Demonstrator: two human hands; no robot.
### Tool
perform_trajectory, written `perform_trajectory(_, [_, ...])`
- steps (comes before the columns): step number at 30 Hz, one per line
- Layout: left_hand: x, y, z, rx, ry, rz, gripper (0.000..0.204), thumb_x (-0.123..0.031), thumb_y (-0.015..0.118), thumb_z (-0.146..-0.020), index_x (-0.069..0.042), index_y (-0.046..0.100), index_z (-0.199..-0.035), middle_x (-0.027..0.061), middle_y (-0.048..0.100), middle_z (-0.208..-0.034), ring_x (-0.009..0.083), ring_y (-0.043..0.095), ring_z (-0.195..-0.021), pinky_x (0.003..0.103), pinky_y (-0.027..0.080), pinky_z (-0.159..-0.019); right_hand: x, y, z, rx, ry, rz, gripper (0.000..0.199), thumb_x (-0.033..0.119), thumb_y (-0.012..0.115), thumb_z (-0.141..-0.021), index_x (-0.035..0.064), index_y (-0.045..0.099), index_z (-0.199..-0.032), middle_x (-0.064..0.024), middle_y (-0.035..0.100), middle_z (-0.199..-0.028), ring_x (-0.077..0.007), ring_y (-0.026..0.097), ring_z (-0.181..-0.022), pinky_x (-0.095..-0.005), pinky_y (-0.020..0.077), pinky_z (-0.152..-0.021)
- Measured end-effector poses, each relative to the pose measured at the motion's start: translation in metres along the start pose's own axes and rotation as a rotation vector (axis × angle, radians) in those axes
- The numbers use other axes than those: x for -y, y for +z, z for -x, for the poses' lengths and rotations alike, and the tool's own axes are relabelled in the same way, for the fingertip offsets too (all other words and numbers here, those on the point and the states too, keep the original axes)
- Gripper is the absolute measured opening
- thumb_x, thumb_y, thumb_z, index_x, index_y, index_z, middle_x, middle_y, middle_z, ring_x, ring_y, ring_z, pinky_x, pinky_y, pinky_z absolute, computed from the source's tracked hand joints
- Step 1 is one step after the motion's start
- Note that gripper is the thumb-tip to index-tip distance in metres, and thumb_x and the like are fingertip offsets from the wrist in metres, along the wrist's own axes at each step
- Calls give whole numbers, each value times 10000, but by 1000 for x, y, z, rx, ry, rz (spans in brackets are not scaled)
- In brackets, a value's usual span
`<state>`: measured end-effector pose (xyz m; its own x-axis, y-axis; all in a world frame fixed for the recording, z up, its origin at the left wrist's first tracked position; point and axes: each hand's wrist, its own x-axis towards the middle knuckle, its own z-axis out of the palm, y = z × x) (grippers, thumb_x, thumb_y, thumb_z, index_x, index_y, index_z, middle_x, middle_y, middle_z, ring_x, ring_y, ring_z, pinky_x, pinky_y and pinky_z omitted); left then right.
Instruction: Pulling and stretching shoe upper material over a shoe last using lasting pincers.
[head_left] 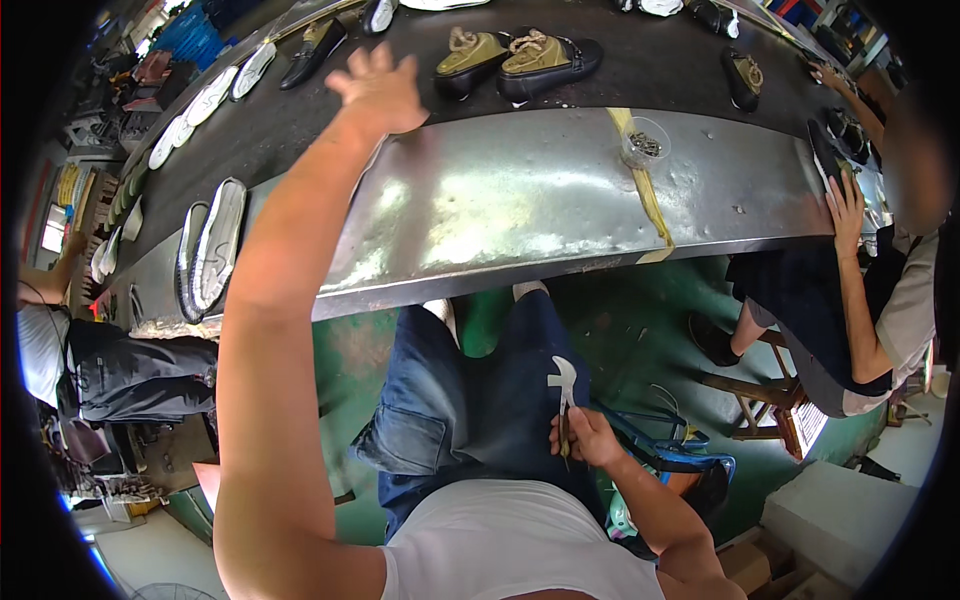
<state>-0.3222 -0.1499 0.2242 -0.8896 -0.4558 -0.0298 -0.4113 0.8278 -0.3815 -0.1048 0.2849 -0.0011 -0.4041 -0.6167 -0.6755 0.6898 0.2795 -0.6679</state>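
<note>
Over the right thigh (pixel 522 375) on the near side, the right hand (pixel 588 437) curls round a metal tool (pixel 566 383), probably stiff, weighty and best held by its handle, while the left hand (pixel 378 95) spreads far-left, beside shoes (pixel 548 68).

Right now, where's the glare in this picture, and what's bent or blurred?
Head view: bright glare patches lie on the metal sheet; head view: the sheet's front edge curves, and black fills the corners; head view: a blur covers the co-worker's head at the right; head view: the hammer in the right hand has a bright, pale head.
</note>
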Motion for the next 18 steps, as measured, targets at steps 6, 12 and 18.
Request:
perform_trajectory(6, [114, 57, 1, 351, -15, 798, 593, -402, 761, -844, -38, 620, -1290, 158, 672, -1178, 271, 661, -1028, 409, 520, -878, -10, 4, 1, 3, -36, 73, 530, 458, 386, -1062, -33, 583, -1086, -116, 675, -878, -195, 677, -710, -300, 516, -595])
perform_trajectory(12, [79, 41, 191, 126, 340, 1822, 602, -271, 794, -846, -21, 570, -1346, 57, 673, -1175, 140, 655, -1000, 276, 526, -921, -35, 2, 2, -73, -98, 134, 406, 358, 461, -1048, -25, 585, -1092, -97, 670, -863, -179, 662, -694, -299, 519, -604])
perform_trajectory(18, [-61, 188, 355, 208, 40, 2214, 609, -68, 758, -874, -54, 499, -1426, 24, 591, -1260, 86, 557, -1066, 251, 458, -939, 10, 32, 39, 51, -312, 524, 279, 204, 584, -978, -4, 596, -1163, -73, 657, -830, -145, 624, -727, -296, 505, -682])
